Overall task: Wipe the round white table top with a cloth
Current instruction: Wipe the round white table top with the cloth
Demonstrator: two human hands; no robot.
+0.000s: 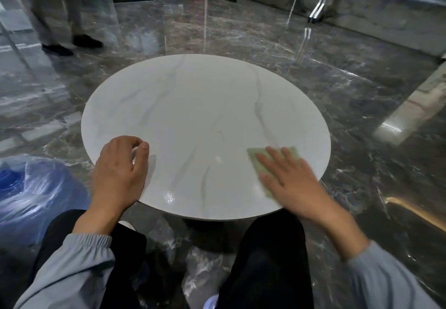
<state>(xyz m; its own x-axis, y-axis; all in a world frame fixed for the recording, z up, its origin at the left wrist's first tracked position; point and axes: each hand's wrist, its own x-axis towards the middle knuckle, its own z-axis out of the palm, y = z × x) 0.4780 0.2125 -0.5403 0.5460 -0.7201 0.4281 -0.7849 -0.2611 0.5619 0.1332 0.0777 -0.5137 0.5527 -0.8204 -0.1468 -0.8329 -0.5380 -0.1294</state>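
At the far left a blue bundle in clear plastic [21, 183] sits on the dark marble floor [241, 31], well apart from the work. Next comes the left hand [118, 171], resting on the near left rim of the round white bench [205, 115]; its fingers are curled under the thumb, and whether that grip encloses something small cannot be told. The middle and far side of the bench top lie bare, with wet-looking glints near the front edge. On the near right part lies the pale green cloth [252, 161], flat on the surface and just inside the rim. The right hand [292, 183] lies on top of it with fingers spread and straight, so its grip is flat and unclenched, pressing rather than pinching; the hand looks blurred, which suggests a wiping stroke in progress. To do this step well, the palm should bear evenly on the cloth so it does not bunch, strokes should overlap and reach the far edge, and the left hand should steady the bench.
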